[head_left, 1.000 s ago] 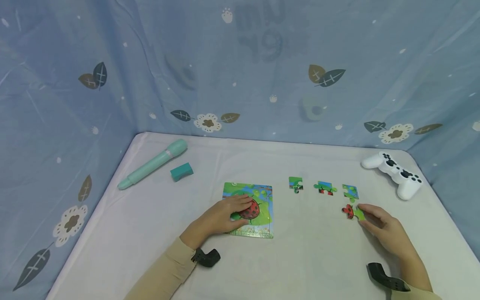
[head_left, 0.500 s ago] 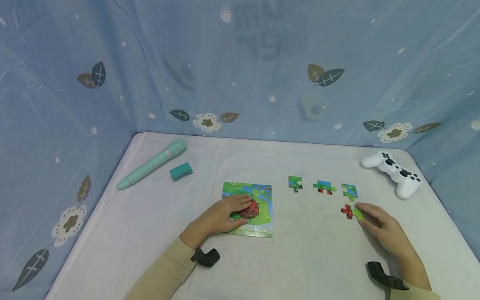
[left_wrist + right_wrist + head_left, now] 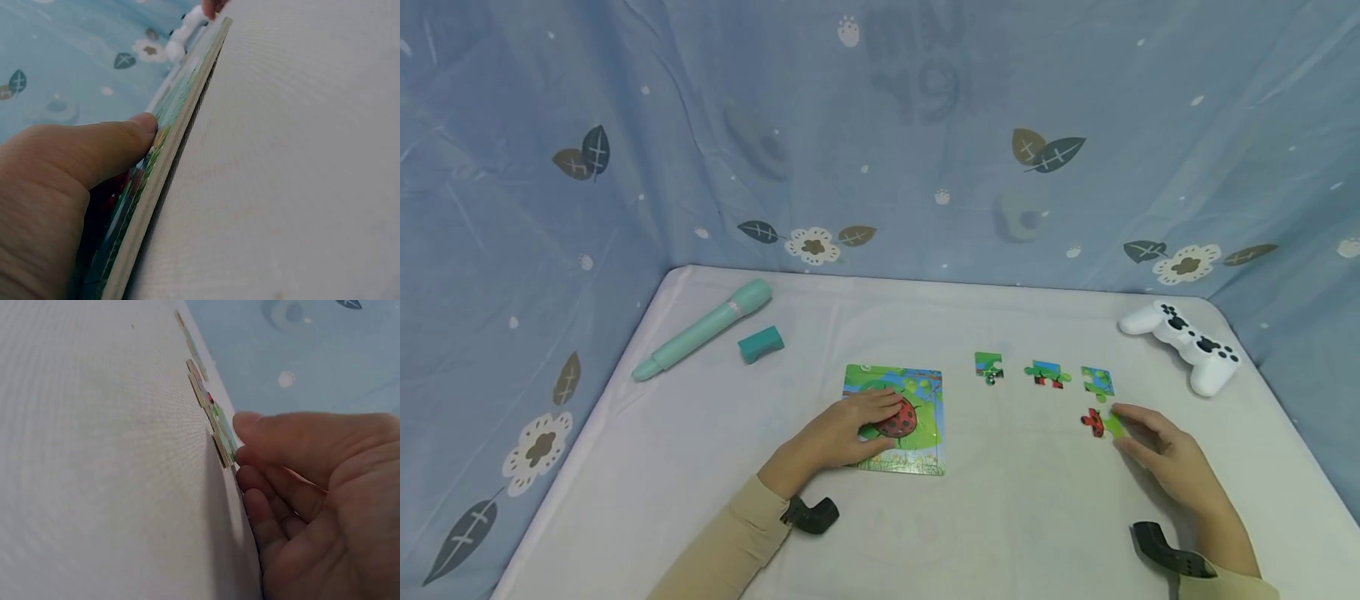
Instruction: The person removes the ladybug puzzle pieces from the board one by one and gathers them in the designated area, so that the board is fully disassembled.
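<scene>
A square puzzle board [image 3: 925, 458] with a ladybug picture lies on the white table. My left hand [image 3: 838, 433] rests flat over its left part, fingers spread across the ladybug. In the left wrist view, the thumb [image 3: 134, 131] lies on the board's face near its thick edge [image 3: 153, 184]. Over on the right, my right hand [image 3: 1172, 462] pinches a red and green puzzle piece [image 3: 1093, 422] by its right end, between thumb and index finger. The right wrist view shows that hand [image 3: 319, 469] low at the table, its other fingers curled.
Beyond the right hand lie three more puzzle pieces: a left one [image 3: 988, 367], a middle one [image 3: 1048, 374] and a right one [image 3: 1099, 382]. A white game controller [image 3: 1183, 346] lies back right. Back left are a mint-green wand-shaped object [image 3: 703, 329] and a teal block [image 3: 762, 344].
The view has shifted very slightly. Both hands, the board and the pieces keep their places.
</scene>
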A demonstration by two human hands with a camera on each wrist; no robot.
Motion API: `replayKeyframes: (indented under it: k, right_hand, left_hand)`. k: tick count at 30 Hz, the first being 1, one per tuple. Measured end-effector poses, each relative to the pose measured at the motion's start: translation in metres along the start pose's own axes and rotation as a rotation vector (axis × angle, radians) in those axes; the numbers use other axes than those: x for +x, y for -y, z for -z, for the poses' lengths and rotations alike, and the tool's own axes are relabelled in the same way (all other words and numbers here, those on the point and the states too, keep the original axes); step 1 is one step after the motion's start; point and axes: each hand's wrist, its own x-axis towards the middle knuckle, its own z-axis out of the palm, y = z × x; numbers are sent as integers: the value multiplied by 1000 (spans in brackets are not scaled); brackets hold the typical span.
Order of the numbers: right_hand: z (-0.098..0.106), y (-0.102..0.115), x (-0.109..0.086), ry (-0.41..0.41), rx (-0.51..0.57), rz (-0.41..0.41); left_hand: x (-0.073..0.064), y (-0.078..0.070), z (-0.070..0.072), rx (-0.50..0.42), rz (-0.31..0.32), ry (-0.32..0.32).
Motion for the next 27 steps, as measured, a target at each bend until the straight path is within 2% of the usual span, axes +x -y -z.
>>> replayKeyframes:
  k: [6,10,17,21,27]
  right_hand:
    - [-1,4,1,-20,34,-60]
    - [-2,11,1,-46,65,-38]
    - [-9,36,7,-45,96,108]
    - [-22,55,12,8,78,148]
    - [-54,88,28,119,110,309]
  left_hand:
    - [-1,2,-1,-15,-3,-3]
    - [-2,4,-2,-21,-5,-4]
    - [-6,3,2,-47,12,-24]
    - [-13,6,9,-50,45,-65]
    - [-25,10,12,-32,99,-69]
